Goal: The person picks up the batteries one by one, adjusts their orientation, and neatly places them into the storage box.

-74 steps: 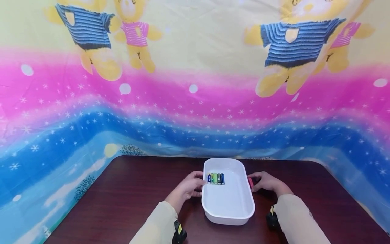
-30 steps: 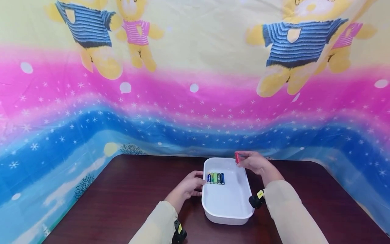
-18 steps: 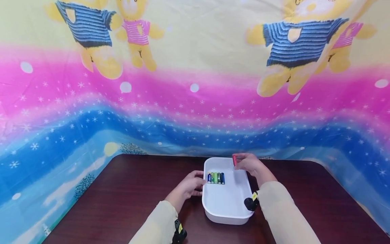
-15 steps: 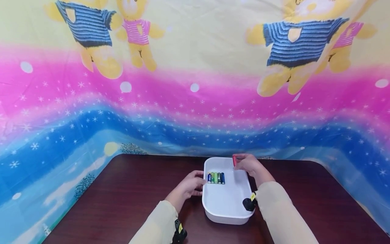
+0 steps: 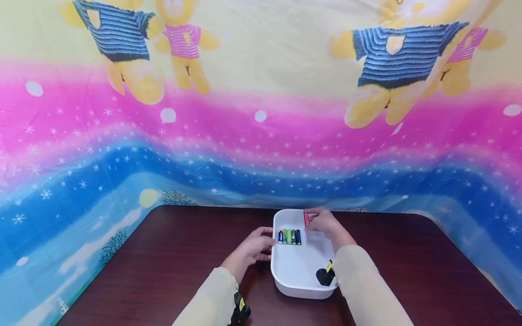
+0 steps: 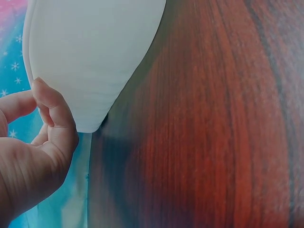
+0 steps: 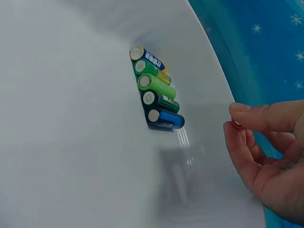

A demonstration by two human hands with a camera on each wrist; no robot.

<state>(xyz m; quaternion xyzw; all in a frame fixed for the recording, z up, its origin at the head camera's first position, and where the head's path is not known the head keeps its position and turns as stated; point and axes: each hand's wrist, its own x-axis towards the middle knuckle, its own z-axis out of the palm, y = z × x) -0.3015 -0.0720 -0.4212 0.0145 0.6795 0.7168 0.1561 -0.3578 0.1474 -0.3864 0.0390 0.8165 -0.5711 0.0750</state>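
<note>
A white tray [image 5: 302, 267] stands lengthwise on the dark table. Inside, near its left wall, several batteries [image 5: 289, 237] lie side by side in a row, coloured blue, green and dark. My right hand [image 5: 324, 222] pinches a red battery [image 5: 307, 218] between thumb and fingers, raised over the tray's far right part. In the right wrist view only the end of the red battery [image 7: 236, 124] shows; the rest is hidden by the fingers. At the tray's left side, my left hand [image 5: 256, 246] grips the rim, its curled fingers seen against the wall in the left wrist view.
The dark reddish-brown table [image 5: 195, 253] spreads to both sides of the tray. A printed curtain [image 5: 261, 136] with bears and snowflakes hangs behind the table's far edge. A black wrist camera [image 5: 325, 276] on the right sleeve hangs over the tray's near right corner.
My right hand has lifted the red battery from beside the tray's right wall, over the rim, then leftward toward the row. My left hand stays at the left rim.
</note>
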